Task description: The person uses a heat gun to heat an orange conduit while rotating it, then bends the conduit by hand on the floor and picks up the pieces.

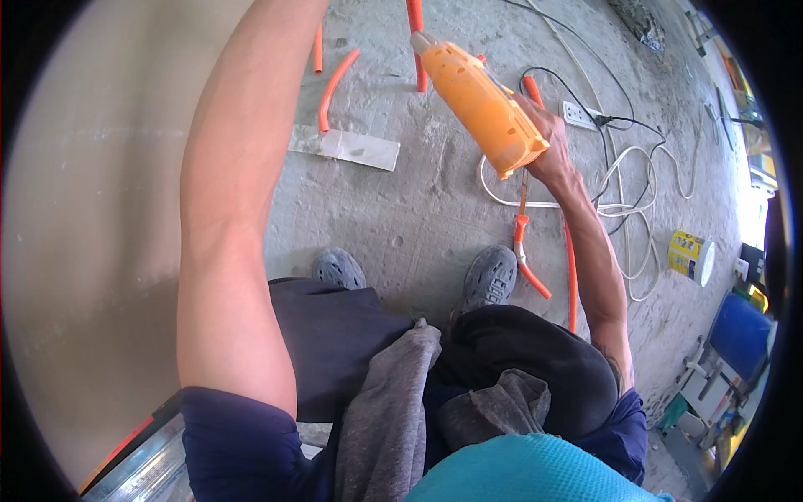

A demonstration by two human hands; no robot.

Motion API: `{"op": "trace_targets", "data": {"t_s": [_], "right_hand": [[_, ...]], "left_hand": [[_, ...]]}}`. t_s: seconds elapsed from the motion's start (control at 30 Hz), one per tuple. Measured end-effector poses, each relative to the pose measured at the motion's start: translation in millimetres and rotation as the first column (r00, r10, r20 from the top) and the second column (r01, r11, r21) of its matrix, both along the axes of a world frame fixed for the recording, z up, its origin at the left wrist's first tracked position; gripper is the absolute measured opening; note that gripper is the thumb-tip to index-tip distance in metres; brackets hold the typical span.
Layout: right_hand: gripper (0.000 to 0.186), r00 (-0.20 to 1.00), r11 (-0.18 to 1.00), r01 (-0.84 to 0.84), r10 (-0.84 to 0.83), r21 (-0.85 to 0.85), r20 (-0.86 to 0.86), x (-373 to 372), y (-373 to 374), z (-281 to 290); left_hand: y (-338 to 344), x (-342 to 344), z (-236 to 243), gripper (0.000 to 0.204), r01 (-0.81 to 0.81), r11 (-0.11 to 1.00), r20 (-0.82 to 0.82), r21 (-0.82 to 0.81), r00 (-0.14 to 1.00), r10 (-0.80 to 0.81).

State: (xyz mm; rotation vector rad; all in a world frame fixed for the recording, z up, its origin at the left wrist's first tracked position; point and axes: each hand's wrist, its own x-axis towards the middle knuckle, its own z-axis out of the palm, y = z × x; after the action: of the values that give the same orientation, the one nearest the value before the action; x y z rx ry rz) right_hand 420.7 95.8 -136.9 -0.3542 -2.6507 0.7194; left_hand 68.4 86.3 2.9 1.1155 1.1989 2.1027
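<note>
My right hand [548, 142] is closed round the handle of a yellow-orange heat gun [481, 105], most of the handle hidden behind the body. Its metal nozzle [424, 42] points up and left, beside an upright-looking orange pipe [417, 50] that runs out at the top edge. My left arm [234, 159] stretches forward past the top of the picture, so the left hand is out of sight. Shorter orange pipe pieces lie on the floor, including a curved one [335, 88] between my left arm and the heat gun.
A pale flat strip [360, 151] lies on the rough concrete floor. To the right are a white power strip [581, 115], tangled white cable [623, 205], and a yellow-and-white tub [691, 257]. A blue container [740, 335] stands farther right. A plain wall [100, 209] rises at left.
</note>
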Motion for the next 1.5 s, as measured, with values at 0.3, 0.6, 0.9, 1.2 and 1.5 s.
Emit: {"op": "trace_targets", "data": {"t_s": [0.3, 0.6, 0.9, 1.2, 1.5], "right_hand": [[0.038, 0.951, 0.999, 0.003, -0.018, 0.050, 0.308, 9, -8, -51], [0.038, 0.948, 0.998, 0.022, -0.042, 0.067, 0.315, 8, -5, -55], [0.037, 0.992, 1.000, 0.011, -0.013, 0.016, 0.127, -8, -5, -18], [0.035, 0.998, 0.997, -0.005, 0.010, 0.076, -0.061, -27, 12, 16], [0.032, 0.986, 0.996, -0.010, 0.024, 0.085, -0.164, -36, 16, 38]], "left_hand": [[0, -11, -6, 0.023, -0.069, 0.998, -0.051, -0.011, 0.996, 0.069], [-7, -4, -7, 0.022, -0.124, 0.992, -0.094, -0.005, 0.988, 0.123], [-6, -28, -14, 0.036, -0.095, 0.995, -0.059, -0.013, 0.994, 0.094], [-9, -30, -12, 0.028, 0.044, 0.998, 0.004, 0.047, 0.999, -0.044], [-17, -26, -10, 0.033, -0.052, 0.998, -0.008, 0.034, 0.999, 0.052]]}}
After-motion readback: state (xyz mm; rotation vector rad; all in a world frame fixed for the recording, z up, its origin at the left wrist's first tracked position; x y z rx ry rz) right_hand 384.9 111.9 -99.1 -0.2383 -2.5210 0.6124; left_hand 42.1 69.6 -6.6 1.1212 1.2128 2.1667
